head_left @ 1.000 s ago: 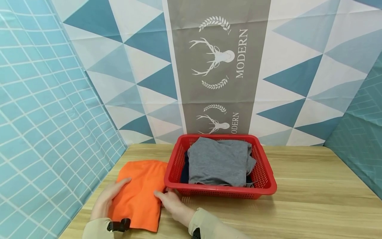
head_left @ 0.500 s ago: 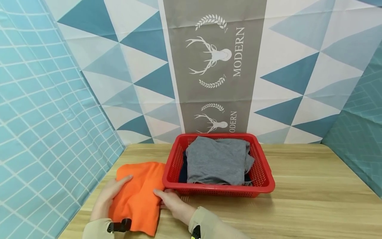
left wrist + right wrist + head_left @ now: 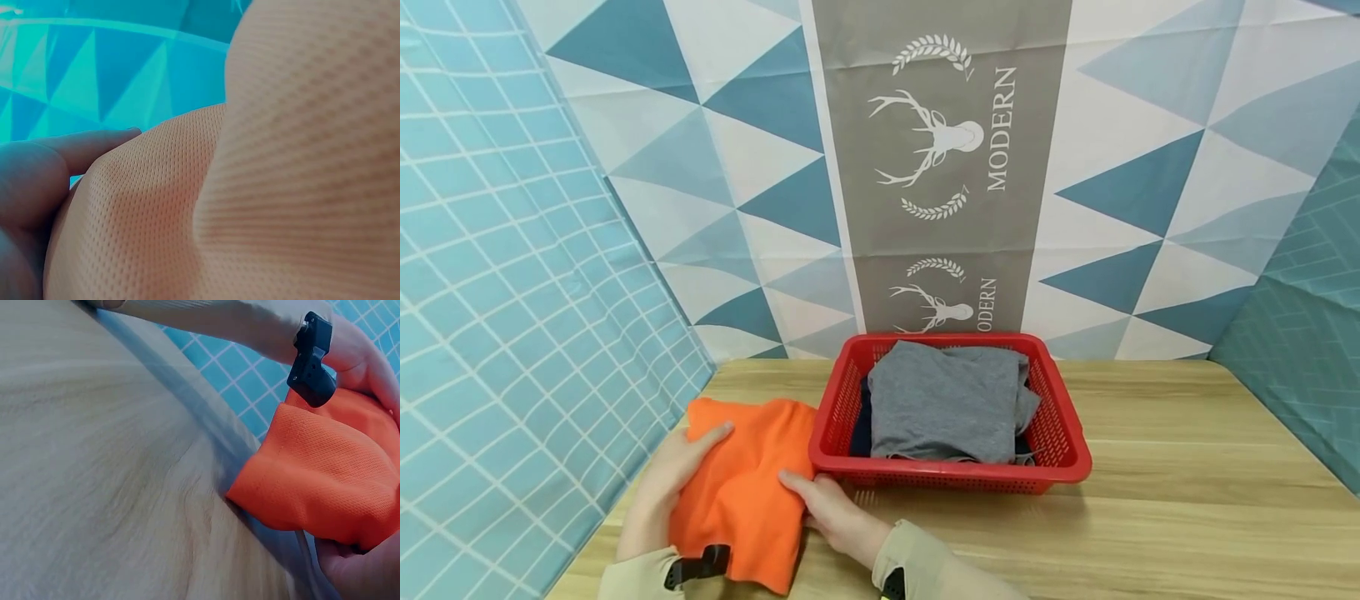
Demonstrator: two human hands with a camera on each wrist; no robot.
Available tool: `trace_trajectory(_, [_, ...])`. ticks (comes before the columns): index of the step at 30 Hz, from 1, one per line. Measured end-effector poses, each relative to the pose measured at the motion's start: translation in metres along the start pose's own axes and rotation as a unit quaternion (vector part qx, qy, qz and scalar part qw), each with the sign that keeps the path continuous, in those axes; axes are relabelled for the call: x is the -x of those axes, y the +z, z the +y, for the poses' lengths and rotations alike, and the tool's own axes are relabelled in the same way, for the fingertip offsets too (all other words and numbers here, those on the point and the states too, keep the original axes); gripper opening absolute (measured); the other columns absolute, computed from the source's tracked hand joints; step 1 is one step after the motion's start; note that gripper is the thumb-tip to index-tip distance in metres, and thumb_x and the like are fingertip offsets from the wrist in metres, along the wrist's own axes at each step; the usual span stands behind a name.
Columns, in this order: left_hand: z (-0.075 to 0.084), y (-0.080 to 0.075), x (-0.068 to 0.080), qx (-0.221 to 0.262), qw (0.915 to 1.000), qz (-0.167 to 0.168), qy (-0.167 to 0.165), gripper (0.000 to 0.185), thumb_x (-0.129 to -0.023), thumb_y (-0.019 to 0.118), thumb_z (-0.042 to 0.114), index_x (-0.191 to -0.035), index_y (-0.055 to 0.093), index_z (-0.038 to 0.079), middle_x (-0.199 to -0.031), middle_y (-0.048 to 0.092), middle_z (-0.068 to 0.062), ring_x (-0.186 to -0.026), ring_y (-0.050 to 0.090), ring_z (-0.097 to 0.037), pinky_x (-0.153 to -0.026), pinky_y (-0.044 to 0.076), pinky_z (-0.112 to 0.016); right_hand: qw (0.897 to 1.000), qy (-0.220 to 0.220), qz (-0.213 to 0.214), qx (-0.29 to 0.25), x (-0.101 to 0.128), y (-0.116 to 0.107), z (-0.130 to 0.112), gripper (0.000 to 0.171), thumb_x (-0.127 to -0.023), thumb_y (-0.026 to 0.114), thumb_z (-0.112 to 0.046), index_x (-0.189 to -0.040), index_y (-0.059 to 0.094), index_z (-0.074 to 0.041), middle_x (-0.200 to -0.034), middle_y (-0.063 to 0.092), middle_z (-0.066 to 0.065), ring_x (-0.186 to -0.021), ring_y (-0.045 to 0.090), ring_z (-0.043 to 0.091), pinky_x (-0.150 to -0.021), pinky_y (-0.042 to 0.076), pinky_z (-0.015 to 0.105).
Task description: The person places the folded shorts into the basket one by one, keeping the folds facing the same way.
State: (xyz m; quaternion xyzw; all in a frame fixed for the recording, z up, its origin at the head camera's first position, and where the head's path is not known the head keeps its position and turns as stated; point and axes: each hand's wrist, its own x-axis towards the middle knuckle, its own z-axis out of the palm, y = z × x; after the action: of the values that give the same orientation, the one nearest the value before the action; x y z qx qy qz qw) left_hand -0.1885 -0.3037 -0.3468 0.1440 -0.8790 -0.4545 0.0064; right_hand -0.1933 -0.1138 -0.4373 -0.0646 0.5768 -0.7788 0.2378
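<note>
A folded piece of orange mesh fabric (image 3: 745, 492), apparently a garment, is at the left of the table, beside the basket. My left hand (image 3: 676, 467) grips its left side, thumb on top and the other fingers hidden underneath. On the opposite side my right hand (image 3: 831, 510) pinches the edge with the thumb above and fingers below. The right wrist view shows the near edge of the orange fabric (image 3: 331, 475) sagging in a curve, a shadow under it. In the left wrist view the fabric (image 3: 150, 212) fills much of the picture, bulging up close to the camera.
A red plastic basket (image 3: 951, 472) stands right of the fabric, against the patterned backdrop. It holds a folded grey garment (image 3: 943, 404) over dark blue cloth (image 3: 862, 425). A blue checked sheet (image 3: 512, 333) bounds the left side. The wooden tabletop (image 3: 1172, 467) extends to the right.
The orange fabric has shifted slightly and bunched between the hands, its far left corner a little higher. My left hand has moved slightly up and left; the basket stays put.
</note>
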Motion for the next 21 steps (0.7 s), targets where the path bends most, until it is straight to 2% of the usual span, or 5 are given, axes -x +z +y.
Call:
trace_trajectory(6, [0.012, -0.003, 0.012, -0.055, 0.9978, 0.018, 0.031, 0.069, -0.081, 0.055, 0.058, -0.120, 0.045, 0.002, -0.110, 0.058, -0.020, -0.079, 0.060, -0.017, -0.064, 0.049, -0.029, 0.999, -0.012, -0.022, -0.033, 0.005, 0.003, -0.006, 0.047, -0.087, 0.059, -0.033, -0.119, 0.050, 0.000, -0.109, 0.062, 0.006, -0.096, 0.059, 0.015, -0.085, 0.047, 0.037])
trace_trajectory(10, [0.020, -0.006, 0.019, -0.110, 0.9917, 0.052, 0.042, 0.068, -0.080, 0.053, 0.062, -0.109, 0.052, 0.000, -0.101, 0.061, -0.020, -0.076, 0.060, -0.020, -0.060, 0.048, -0.030, 0.996, -0.027, -0.054, -0.059, 0.009, 0.006, -0.010, 0.045, -0.089, 0.055, -0.035, -0.119, 0.051, -0.002, -0.110, 0.063, 0.007, -0.095, 0.059, 0.014, -0.083, 0.047, 0.033])
trace_trajectory(13, [0.025, -0.009, 0.024, -0.139, 0.9859, 0.082, 0.046, 0.074, -0.079, 0.051, 0.064, -0.108, 0.053, -0.004, -0.100, 0.060, -0.022, -0.079, 0.059, -0.026, -0.063, 0.048, -0.035, 0.994, -0.038, -0.080, -0.066, 0.012, 0.007, -0.012, 0.043, -0.090, 0.052, -0.036, -0.118, 0.053, -0.002, -0.107, 0.064, 0.008, -0.091, 0.060, 0.012, -0.078, 0.048, 0.030])
trace_trajectory(17, [0.031, -0.012, 0.032, -0.149, 0.9828, 0.101, 0.044, 0.083, -0.078, 0.049, 0.067, -0.120, 0.046, -0.004, -0.108, 0.057, -0.024, -0.085, 0.058, -0.030, -0.067, 0.048, -0.040, 0.991, -0.047, -0.110, -0.066, 0.015, 0.008, -0.016, 0.042, -0.092, 0.050, -0.035, -0.117, 0.054, -0.002, -0.105, 0.065, 0.007, -0.087, 0.061, 0.010, -0.074, 0.049, 0.027])
trace_trajectory(21, [0.037, -0.013, 0.040, -0.150, 0.9817, 0.111, 0.039, 0.085, -0.077, 0.048, 0.069, -0.123, 0.044, -0.001, -0.106, 0.058, -0.022, -0.081, 0.059, -0.027, -0.063, 0.047, -0.036, 0.989, -0.051, -0.121, -0.070, 0.019, 0.008, -0.023, 0.040, -0.092, 0.050, -0.034, -0.117, 0.054, -0.003, -0.103, 0.066, 0.006, -0.085, 0.061, 0.008, -0.072, 0.049, 0.026])
